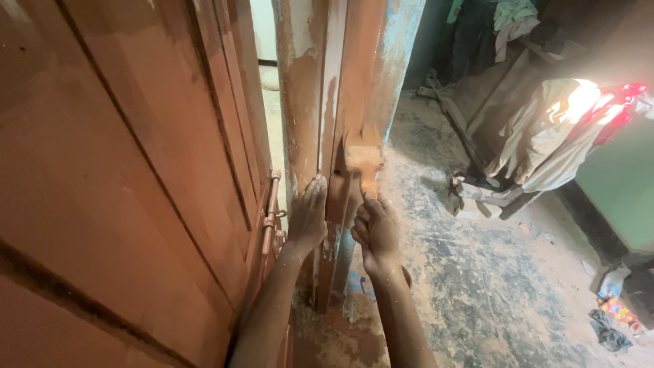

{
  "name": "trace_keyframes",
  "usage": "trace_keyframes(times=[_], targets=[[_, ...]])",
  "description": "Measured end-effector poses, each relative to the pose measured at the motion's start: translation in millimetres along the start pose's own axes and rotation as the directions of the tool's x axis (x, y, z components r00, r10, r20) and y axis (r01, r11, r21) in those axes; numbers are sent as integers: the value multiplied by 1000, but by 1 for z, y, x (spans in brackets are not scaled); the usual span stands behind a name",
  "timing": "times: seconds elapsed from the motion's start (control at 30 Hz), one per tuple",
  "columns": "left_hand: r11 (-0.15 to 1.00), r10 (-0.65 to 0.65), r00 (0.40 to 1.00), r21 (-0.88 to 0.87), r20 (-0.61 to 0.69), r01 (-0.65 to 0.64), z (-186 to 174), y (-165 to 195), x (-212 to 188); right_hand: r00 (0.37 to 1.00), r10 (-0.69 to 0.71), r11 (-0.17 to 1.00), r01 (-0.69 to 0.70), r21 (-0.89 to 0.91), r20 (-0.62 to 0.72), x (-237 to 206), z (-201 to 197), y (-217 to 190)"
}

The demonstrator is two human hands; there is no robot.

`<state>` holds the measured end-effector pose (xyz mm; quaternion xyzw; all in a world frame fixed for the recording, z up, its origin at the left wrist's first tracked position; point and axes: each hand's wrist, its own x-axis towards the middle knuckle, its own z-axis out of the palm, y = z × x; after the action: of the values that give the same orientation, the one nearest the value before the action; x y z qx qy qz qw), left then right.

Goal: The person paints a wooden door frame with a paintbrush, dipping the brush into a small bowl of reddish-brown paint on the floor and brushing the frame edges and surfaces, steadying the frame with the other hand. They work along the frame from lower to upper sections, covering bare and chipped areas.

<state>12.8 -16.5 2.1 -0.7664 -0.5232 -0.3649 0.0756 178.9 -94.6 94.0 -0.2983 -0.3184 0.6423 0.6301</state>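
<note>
Near edge of view: two bare forearms come up from the bottom. Left hand lies flat, fingers together and stretched out, palm pressed on the door frame post; it grips nothing. Right hand is curled tight round the handle of a paintbrush, thumb up along the handle. Brush head is coated in orange-brown paint and sits against the right edge of the post, just above the right hand, bristle end upward.

Left side: brown-painted door fills the frame, panel grooves running diagonal; a metal sliding bolt hangs at its right edge, near the left wrist.

Post itself is patchy: brown paint over pale and blue-ish old coat.

Further out: floor is grey, smeared with brown dust. Small colourful packet lies at the floor's lower right edge. Far right: pile of light cloth draped over dark wooden planks, with a red cloth beside it.
</note>
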Motion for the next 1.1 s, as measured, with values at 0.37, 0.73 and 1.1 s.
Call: trace_keyframes(times=[0.37,0.73,1.1], targets=[[990,140,980,29,-144,-137,-4,2,12,949,306,952,-305,19,-77,21,-112,148],[993,95,979,-48,-182,-106,2,-3,6,996,72,995,-75,-68,-53,27,-31,62],[996,15,971,-77,-240,-35,-11,4,16,977,-172,869,89,-486,-129,-28,-30,-7]])
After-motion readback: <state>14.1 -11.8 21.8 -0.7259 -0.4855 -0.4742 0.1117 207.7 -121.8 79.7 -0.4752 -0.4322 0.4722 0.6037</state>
